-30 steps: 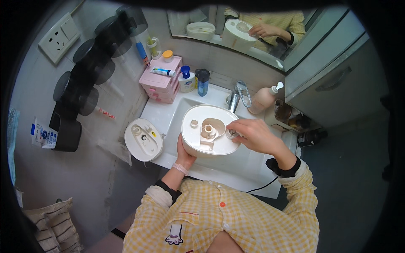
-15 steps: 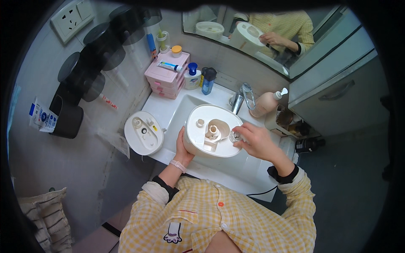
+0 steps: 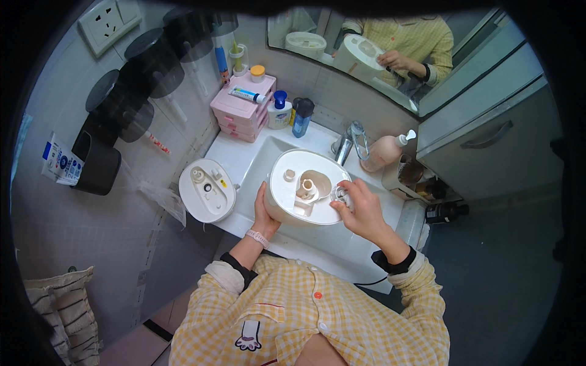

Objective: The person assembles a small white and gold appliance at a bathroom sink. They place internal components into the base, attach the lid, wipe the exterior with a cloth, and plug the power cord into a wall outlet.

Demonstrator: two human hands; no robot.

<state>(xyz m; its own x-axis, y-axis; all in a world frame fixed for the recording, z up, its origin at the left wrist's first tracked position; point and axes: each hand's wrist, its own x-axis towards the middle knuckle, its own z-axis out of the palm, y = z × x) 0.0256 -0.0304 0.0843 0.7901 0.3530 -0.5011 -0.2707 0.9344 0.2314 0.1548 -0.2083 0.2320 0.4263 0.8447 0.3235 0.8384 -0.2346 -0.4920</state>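
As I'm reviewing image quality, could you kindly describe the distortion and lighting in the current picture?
Head view: fisheye bowing along the mirror, black corners; head view: the white container is brightly lit, its recess clear; head view: the lower right looks dim.

We log: at left, grey wall [image 3: 67, 229] with 1 white rectangular plastic socket plate [image 3: 110, 25]; behind glossy white washbasin [image 3: 317, 256], 1 wide glass mirror [image 3: 397, 33]; at right, 1 flat grey cabinet door [image 3: 494, 160]; pinkish floor [image 3: 121, 354], lower left.
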